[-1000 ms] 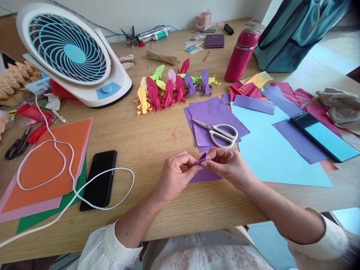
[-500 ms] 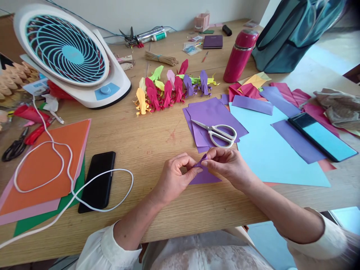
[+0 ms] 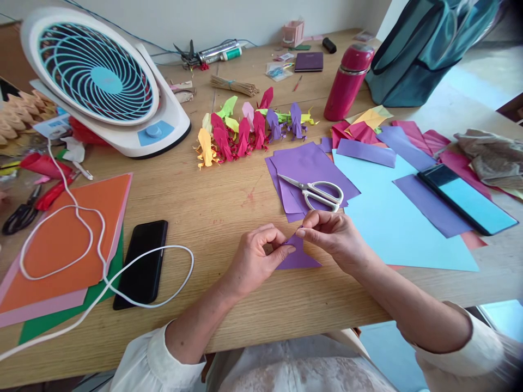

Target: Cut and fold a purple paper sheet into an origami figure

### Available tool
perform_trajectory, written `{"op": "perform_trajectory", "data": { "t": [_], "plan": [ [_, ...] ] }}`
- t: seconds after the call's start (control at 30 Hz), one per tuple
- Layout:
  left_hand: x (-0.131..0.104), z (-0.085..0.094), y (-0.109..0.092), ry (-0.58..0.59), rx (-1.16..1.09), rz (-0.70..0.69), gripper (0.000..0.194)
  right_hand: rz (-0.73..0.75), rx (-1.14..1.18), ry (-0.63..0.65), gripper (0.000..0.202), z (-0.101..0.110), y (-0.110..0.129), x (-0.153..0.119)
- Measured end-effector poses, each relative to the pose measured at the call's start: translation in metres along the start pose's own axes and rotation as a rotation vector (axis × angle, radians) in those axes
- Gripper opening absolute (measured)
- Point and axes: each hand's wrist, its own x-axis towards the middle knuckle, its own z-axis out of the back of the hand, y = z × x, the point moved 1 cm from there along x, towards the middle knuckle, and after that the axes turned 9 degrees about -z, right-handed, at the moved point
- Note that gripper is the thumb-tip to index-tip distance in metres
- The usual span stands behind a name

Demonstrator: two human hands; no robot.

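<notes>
A small folded piece of purple paper (image 3: 291, 238) is pinched between my two hands, mostly covered by the fingers. My left hand (image 3: 261, 253) grips its lower left end with thumb and forefinger. At the upper right end, the thumb and forefinger of my right hand (image 3: 333, 235) are closed on it. Flat on the table under the hands lies a purple sheet (image 3: 300, 258). Just beyond, white-handled scissors (image 3: 322, 195) rest on a stack of purple sheets (image 3: 314, 160). Several folded paper figures (image 3: 245, 130) in pink, purple, yellow and green stand farther back.
A white fan (image 3: 163, 117) stands back left, near orange paper (image 3: 77, 234), a black phone (image 3: 141, 264) and a looping white cable (image 3: 192, 267). To the right are light blue paper (image 3: 392, 223), another phone (image 3: 469, 198), a red bottle (image 3: 349, 81) and a teal bag (image 3: 412, 60).
The purple piece between my fingers has been turned or narrowed and shows less of its surface. My right fingertips have shifted slightly up and right; the left hand has hardly moved.
</notes>
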Motion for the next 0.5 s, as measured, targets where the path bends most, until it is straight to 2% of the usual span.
{"op": "perform_trajectory", "data": {
  "t": [0.17,0.3,0.4,0.5],
  "plan": [
    [0.0,0.0,-0.002,0.017,-0.013,0.039,0.026,0.067,-0.028,0.028,0.034,0.002,-0.002,-0.001],
    [0.001,-0.002,0.0,0.019,-0.073,0.098,0.029,0.066,-0.088,0.04,0.035,0.005,-0.002,-0.001],
    [0.0,-0.001,0.005,-0.015,-0.149,0.171,0.028,0.06,-0.133,0.07,0.039,0.006,-0.002,-0.002],
    [0.0,0.001,0.01,-0.08,-0.238,0.249,0.026,0.015,-0.225,0.154,0.034,0.005,-0.006,-0.001]
  ]
}}
